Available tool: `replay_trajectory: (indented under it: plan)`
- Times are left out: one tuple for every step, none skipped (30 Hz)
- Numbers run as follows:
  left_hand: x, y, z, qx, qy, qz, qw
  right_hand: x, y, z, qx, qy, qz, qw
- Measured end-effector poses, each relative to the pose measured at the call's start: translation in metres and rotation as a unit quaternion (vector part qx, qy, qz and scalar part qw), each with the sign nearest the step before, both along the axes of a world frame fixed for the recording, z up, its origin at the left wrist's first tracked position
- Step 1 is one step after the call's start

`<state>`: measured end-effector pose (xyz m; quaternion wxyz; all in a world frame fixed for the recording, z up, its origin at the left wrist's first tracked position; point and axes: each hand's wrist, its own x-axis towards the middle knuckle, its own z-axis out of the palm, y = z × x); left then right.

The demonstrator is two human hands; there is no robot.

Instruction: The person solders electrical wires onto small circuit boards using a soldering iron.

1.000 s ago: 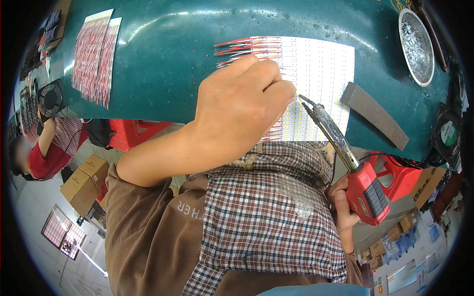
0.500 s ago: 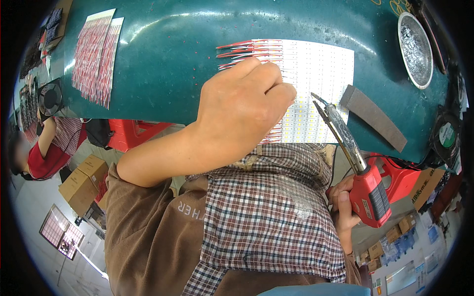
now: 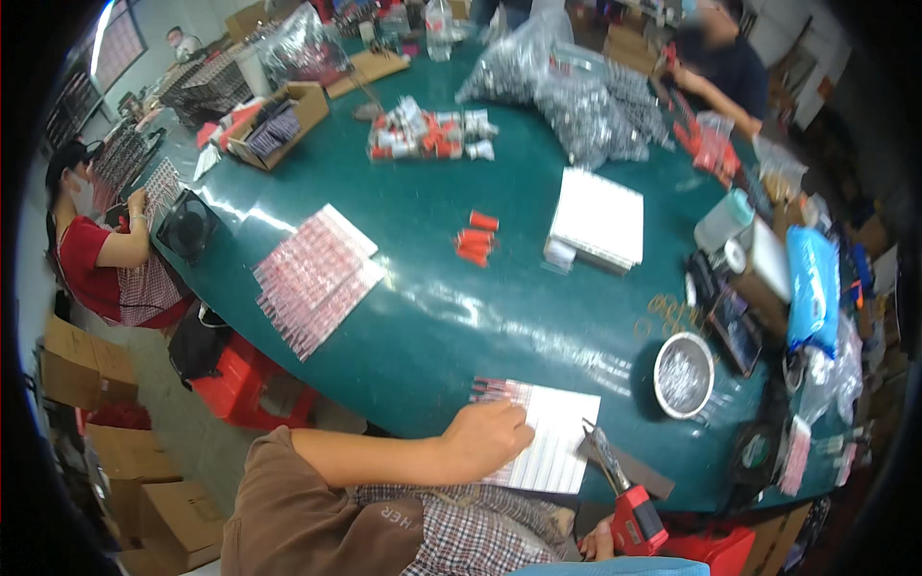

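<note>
A white circuit-board panel (image 3: 562,437) lies near the table's front edge, with short red wires (image 3: 492,388) sticking out from its left side. My left hand (image 3: 487,440) rests over that wired side, its fingers curled closed; whatever they pinch is hidden. Low at the front, my right hand (image 3: 601,542) is wrapped round the handle of a red soldering gun (image 3: 637,521). The gun's metal tip points up and left, over the panel's right edge. A dark grey flat bar (image 3: 650,478) lies beside the panel, partly behind the gun.
Wired panels (image 3: 312,278) lie to the left, white boards (image 3: 597,219) further back. A metal bowl (image 3: 658,384) and a small fan (image 3: 756,451) are at right. Orange-red bundles (image 3: 475,240), plastic bags (image 3: 586,106) and a carton (image 3: 312,106) stand farther off. Co-workers sit left and far right.
The view has swung up and away, so much more of the table and the co-workers show. My left hand stays closed over the panel, and my right still holds the soldering gun.
</note>
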<state>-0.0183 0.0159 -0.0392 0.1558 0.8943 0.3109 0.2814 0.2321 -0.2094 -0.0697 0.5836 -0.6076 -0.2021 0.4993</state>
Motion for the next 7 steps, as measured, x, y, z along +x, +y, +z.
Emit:
replay_trajectory:
  plan:
    - [0.002,-0.003,-0.002,0.003,0.008,0.001,1.000,0.014,-0.002,-0.010,0.008,0.061,0.016,0.998]
    - [0.006,-0.003,-0.005,0.002,0.016,0.001,1.000,0.011,0.016,0.009,0.026,0.055,0.022,0.998]
    - [0.008,-0.002,-0.005,0.017,0.013,0.007,1.000,-0.007,0.039,0.048,0.026,-0.149,0.054,0.987]
    - [0.008,-0.002,-0.005,0.017,0.014,0.006,1.000,-0.018,0.052,0.071,0.022,-0.349,0.078,0.934]
    - [0.008,-0.001,-0.006,0.016,0.016,0.004,1.000,-0.017,0.055,0.070,0.033,-0.354,0.079,0.931]
    - [0.009,0.001,-0.008,0.025,0.018,0.008,0.999,-0.013,0.054,0.061,0.052,-0.354,0.067,0.931]
    - [0.009,0.000,-0.005,0.009,0.005,0.006,1.000,-0.006,0.047,0.039,0.070,-0.356,0.054,0.930]
